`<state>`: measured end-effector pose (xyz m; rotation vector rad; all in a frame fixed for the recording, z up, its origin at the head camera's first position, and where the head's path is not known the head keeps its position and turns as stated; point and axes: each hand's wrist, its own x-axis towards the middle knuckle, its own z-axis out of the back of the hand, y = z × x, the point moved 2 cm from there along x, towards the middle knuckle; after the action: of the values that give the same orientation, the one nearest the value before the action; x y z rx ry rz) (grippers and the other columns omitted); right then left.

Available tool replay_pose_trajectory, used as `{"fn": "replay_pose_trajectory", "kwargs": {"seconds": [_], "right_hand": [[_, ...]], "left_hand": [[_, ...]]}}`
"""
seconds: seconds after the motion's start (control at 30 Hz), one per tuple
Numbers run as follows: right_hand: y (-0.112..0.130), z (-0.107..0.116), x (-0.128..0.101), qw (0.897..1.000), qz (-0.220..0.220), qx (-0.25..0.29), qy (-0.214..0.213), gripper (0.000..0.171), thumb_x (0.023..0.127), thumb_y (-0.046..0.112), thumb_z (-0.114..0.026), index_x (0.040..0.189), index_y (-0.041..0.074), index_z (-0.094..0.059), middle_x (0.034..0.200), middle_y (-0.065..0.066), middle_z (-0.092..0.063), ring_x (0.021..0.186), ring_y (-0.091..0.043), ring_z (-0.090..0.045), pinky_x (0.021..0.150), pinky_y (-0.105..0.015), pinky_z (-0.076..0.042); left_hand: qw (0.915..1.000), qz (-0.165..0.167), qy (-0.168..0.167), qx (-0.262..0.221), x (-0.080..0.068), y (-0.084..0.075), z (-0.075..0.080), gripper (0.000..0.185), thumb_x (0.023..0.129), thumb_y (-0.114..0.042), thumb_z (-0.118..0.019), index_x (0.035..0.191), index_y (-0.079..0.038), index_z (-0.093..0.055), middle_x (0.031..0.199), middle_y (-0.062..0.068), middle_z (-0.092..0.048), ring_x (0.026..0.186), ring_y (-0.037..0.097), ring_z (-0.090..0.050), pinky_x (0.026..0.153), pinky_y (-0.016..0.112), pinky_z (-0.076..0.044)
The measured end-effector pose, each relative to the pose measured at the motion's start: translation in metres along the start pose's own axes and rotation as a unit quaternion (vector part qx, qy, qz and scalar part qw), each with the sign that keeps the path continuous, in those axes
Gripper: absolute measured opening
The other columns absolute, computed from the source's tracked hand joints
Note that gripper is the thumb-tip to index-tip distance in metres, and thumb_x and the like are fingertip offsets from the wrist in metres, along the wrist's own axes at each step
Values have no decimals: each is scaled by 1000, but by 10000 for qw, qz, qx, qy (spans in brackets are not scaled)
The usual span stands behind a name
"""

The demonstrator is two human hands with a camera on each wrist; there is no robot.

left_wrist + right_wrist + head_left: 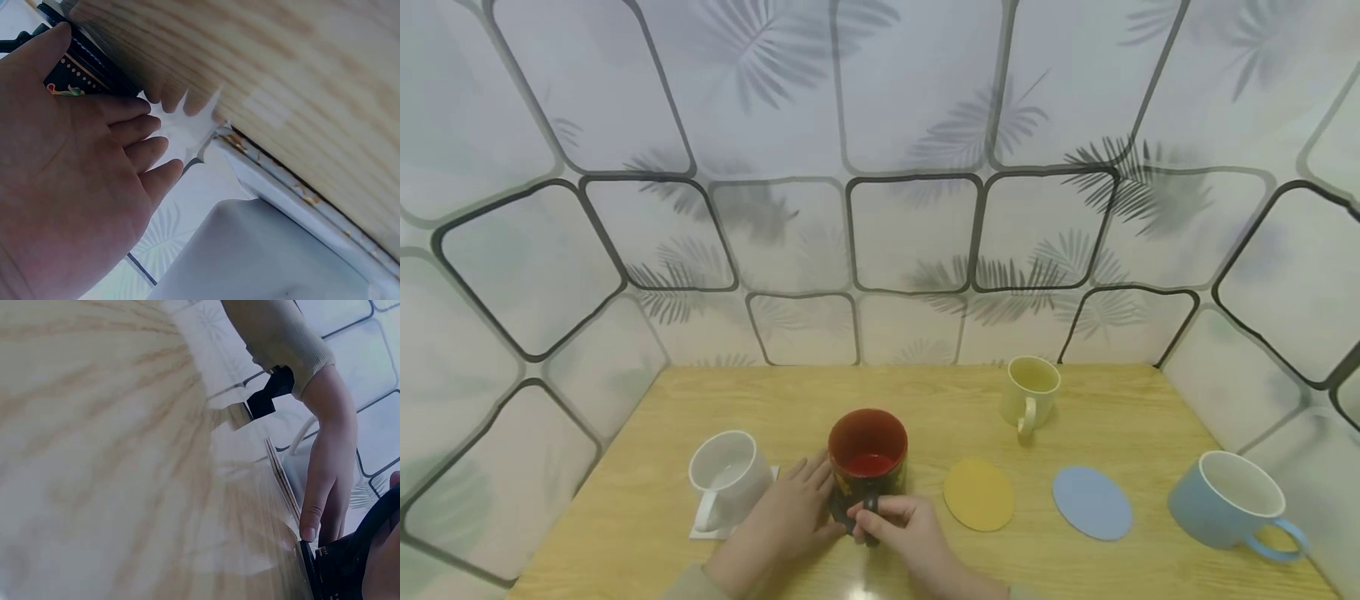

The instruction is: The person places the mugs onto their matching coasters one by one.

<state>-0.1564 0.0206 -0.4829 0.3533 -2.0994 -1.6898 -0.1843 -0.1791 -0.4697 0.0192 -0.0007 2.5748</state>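
Note:
A mug (868,450), red inside and black with a painted pattern outside, stands on a dark coaster (841,510) in the head view. My right hand (910,533) pinches its black handle (871,504) between thumb and fingers. Flat beside the mug on its left, my left hand (797,504) has its fingers extended, with the thumb at the coaster's near edge. In the left wrist view those straight fingers (134,128) point past the mug's patterned side (78,69). The right wrist view catches the left thumb (310,522) right at the dark coaster's rim (306,569).
A white mug (726,471) stands on a white square coaster (703,531) at left. Right of my hands lie a yellow round coaster (979,495) and a blue round coaster (1092,502). A pale yellow mug (1030,396) stands behind them, a blue mug (1217,504) at far right.

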Motion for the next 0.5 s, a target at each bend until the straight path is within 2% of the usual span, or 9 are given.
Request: {"fn": "replay_pose_trajectory", "kwargs": {"seconds": [0.17, 0.5], "right_hand": [[-1, -1, -1, 9998, 74, -129, 108, 41, 104, 13, -67, 112, -27, -64, 85, 22, -77, 85, 4, -72, 81, -14, -56], [0, -3, -3, 9998, 33, -9, 178, 42, 105, 13, -67, 110, -29, -63, 85, 21, -78, 85, 3, -74, 81, -15, -57]], "left_hand": [[9999, -5, -155, -33, -1, 0, -1, 83, 93, -56, -72, 151, 1, -56, 160, 17, -54, 153, 36, -47, 125, 53, -42], [9998, -13, -189, -15, -2, 0, -4, 81, 93, -56, -70, 151, 0, -56, 159, 18, -55, 152, 35, -48, 124, 52, -44]]}}
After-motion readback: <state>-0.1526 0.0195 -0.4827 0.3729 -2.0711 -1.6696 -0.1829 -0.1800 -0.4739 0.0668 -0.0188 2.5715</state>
